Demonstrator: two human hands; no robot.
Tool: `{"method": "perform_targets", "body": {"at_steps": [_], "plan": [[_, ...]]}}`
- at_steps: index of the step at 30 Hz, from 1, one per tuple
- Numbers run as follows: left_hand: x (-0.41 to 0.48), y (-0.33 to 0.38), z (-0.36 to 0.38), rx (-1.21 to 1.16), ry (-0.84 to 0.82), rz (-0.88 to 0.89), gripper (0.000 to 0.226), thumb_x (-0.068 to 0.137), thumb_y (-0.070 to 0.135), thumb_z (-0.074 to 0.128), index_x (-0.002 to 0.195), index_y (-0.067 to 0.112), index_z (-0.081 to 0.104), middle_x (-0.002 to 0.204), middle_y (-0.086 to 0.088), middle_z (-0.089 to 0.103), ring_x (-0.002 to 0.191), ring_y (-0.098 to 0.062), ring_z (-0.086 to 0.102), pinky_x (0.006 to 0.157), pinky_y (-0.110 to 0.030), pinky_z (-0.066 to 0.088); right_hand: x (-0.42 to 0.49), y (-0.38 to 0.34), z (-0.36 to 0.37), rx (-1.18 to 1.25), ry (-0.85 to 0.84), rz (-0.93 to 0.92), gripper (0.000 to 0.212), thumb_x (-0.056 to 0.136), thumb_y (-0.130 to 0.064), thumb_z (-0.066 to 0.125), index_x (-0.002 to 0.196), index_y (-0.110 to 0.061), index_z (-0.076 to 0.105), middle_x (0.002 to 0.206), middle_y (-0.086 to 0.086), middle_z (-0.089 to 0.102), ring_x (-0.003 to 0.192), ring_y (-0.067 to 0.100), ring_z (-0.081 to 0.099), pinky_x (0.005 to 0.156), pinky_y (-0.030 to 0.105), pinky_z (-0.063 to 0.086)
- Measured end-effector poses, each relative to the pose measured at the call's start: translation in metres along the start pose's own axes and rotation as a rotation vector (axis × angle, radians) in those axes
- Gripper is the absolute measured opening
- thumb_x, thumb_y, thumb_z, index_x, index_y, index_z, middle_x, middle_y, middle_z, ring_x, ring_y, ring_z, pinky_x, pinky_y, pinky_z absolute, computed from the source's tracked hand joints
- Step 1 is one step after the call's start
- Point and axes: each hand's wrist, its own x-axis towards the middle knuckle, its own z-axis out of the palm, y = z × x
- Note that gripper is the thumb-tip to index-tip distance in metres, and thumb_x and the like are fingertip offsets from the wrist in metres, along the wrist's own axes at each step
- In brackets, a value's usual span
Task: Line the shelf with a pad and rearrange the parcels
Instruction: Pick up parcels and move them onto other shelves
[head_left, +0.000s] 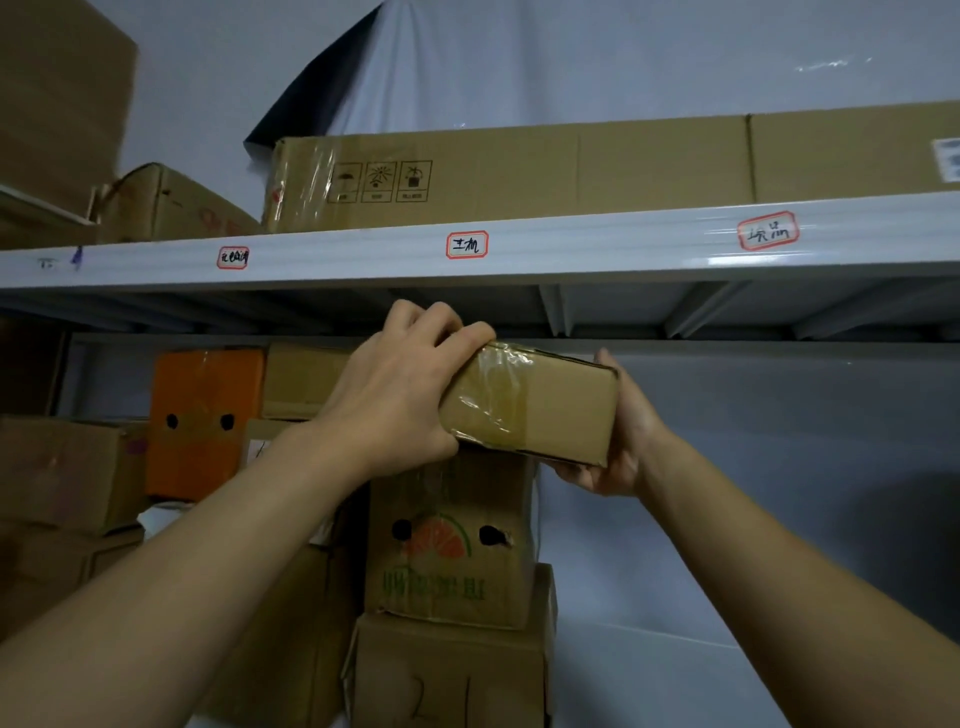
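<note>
Both my hands grip a small taped cardboard parcel (545, 410) just under the white upper shelf beam (571, 244). My left hand (400, 395) wraps its left end from above. My right hand (618, 441) cups its right end from below and behind. The parcel sits tilted on top of a fruit-printed carton (457, 551), which stands on another brown box (447, 675). A pale grey sheet (753, 519) covers the back and floor of the shelf bay to the right; whether it is the pad I cannot tell.
A long flat carton (519, 171) lies on the upper shelf, with a smaller box (171, 202) to its left. An orange box (202, 421) and several brown cartons (67, 473) are stacked at the left of the lower bay. Red-framed labels mark the beam.
</note>
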Motion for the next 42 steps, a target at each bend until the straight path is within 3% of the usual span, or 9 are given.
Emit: {"method": "perform_targets", "body": {"at_steps": [6,9,13,20,24,29,34,39,42], "plan": [[-0.017,0.043,-0.032,-0.217,-0.214,-0.021,0.103,0.055,0.063,0.074,0.141,0.045,0.019,0.135,0.016,0.021,0.127,-0.006,0.016,0.1,-0.031,0.03,-0.047,-0.003,-0.032,-0.108,0.024,-0.087,0.039,0.08,-0.055,0.055,0.083,-0.018,0.063,0.071,0.008,0.069,0.062,0.026,0.068,0.06,0.034,0.057],[-0.024,0.066,-0.05,-0.597,-0.203,-0.244,0.089,0.062,0.08,0.047,0.14,0.039,0.033,0.13,0.015,0.031,0.122,-0.007,0.029,0.095,-0.029,0.035,-0.071,0.005,-0.061,-0.039,0.028,-0.085,0.036,0.078,-0.052,0.057,0.076,-0.016,0.064,0.064,0.008,0.067,0.056,0.026,0.066,0.065,0.036,0.055],[-0.026,0.092,-0.043,-1.084,-0.236,-0.689,0.066,0.088,0.067,0.026,0.13,0.023,0.051,0.128,0.002,0.051,0.119,-0.019,0.047,0.101,-0.034,0.037,-0.107,0.016,-0.099,0.048,0.035,-0.061,0.034,0.08,-0.047,0.057,0.083,-0.013,0.063,0.062,0.011,0.067,0.049,0.026,0.064,0.06,0.035,0.056],[-0.045,0.156,-0.025,-1.335,-0.638,-0.814,0.045,0.081,0.054,0.056,0.104,0.017,0.063,0.083,-0.002,0.075,0.084,-0.021,0.067,0.065,-0.031,0.052,-0.186,0.052,-0.144,0.092,0.077,-0.063,0.023,0.086,-0.028,0.056,0.093,-0.006,0.058,0.061,0.017,0.069,0.045,0.027,0.066,0.041,0.033,0.055],[-0.068,0.183,-0.008,-1.498,-0.705,-0.93,0.055,0.07,0.051,0.07,0.11,0.014,0.062,0.103,-0.013,0.071,0.097,-0.029,0.068,0.084,-0.042,0.055,-0.215,0.09,-0.164,-0.016,0.108,-0.017,0.083,0.031,-0.025,0.084,0.11,-0.007,0.062,0.093,0.019,0.07,0.079,0.032,0.067,0.074,0.042,0.056],[-0.121,0.201,0.006,-1.702,-0.804,-1.023,0.048,0.068,0.039,0.073,0.103,0.008,0.067,0.094,-0.013,0.073,0.085,-0.025,0.069,0.083,-0.036,0.054,-0.253,0.155,-0.17,-0.079,0.118,0.021,0.072,0.037,-0.016,0.072,0.108,-0.007,0.062,0.091,0.013,0.072,0.082,0.026,0.067,0.083,0.042,0.052],[-0.206,0.191,0.013,-1.715,-0.961,-1.003,0.051,0.063,0.017,0.072,0.111,0.006,0.061,0.096,-0.012,0.073,0.081,-0.023,0.07,0.073,-0.032,0.059,-0.29,0.239,-0.158,-0.118,0.091,0.217,0.093,0.043,-0.006,0.082,0.13,-0.005,0.049,0.122,0.021,0.063,0.113,0.039,0.059,0.102,0.056,0.042],[-0.295,0.174,0.014,-1.625,-1.236,-0.934,0.087,0.043,0.019,0.093,0.121,0.007,0.056,0.114,-0.017,0.068,0.101,-0.031,0.066,0.082,-0.037,0.057,-0.328,0.324,-0.126,-0.193,0.074,0.588,0.033,0.076,-0.002,0.07,0.106,-0.013,0.063,0.103,0.007,0.069,0.098,0.025,0.061,0.094,0.049,0.046],[-0.345,0.168,0.019,-1.565,-1.387,-0.911,0.11,0.027,0.023,0.098,0.126,0.009,0.053,0.117,-0.015,0.067,0.107,-0.032,0.065,0.091,-0.043,0.053,-0.347,0.376,-0.11,-0.191,0.076,0.719,0.027,0.083,0.001,0.063,0.106,-0.015,0.063,0.099,0.003,0.07,0.094,0.021,0.063,0.081,0.038,0.054]]}}
